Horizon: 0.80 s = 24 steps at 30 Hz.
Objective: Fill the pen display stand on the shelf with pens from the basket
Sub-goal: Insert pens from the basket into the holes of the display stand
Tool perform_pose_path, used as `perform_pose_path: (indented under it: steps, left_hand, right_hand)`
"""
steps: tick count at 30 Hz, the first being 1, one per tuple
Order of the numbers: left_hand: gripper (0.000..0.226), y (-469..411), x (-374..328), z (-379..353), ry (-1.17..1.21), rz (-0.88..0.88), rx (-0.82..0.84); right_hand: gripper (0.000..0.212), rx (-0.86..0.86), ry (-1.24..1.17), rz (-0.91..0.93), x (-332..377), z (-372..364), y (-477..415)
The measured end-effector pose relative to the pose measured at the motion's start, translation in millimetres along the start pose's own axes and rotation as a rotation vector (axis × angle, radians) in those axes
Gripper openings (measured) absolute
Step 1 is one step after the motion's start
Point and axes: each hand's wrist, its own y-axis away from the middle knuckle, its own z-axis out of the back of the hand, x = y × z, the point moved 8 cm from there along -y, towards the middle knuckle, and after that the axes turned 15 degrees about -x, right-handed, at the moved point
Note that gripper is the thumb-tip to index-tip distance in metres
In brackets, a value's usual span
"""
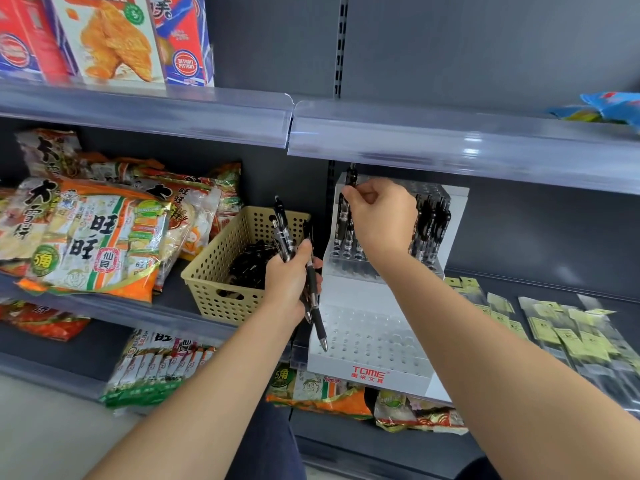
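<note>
A white tiered pen display stand [367, 362] with rows of holes stands on the middle shelf. Several black pens stand in its upper tier [433, 223]; the lower tier's holes are bare. My right hand [381, 216] is up at the top tier, pinching one black pen [351, 174] upright over the back left holes. My left hand [291, 278] grips a bunch of black pens [282, 230] between basket and stand, one hanging tip down over the lower tier. The tan perforated basket [221, 271] left of the stand holds more black pens.
Rice cracker bags [93, 237] fill the shelf left of the basket. Flat clear packets with yellow labels [568, 330] lie right of the stand. The upper shelf's plastic rail [450, 140] hangs just above my right hand. More snack bags lie on the shelf below.
</note>
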Motion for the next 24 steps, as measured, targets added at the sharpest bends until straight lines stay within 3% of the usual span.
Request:
perform_pose_path:
  steps: [12,24]
  left_hand:
    - [0.021,-4.7,-4.8,-2.4,-0.004,-0.020,0.012]
    - [0.019,-7.7,-4.8,-0.4,0.011,-0.010,0.024]
  right_hand:
    - [0.028,0.004,0.109,0.089,9.7,-5.9,-8.2]
    - [0.038,0.121,0.277,0.138,-7.3,-21.9,8.0]
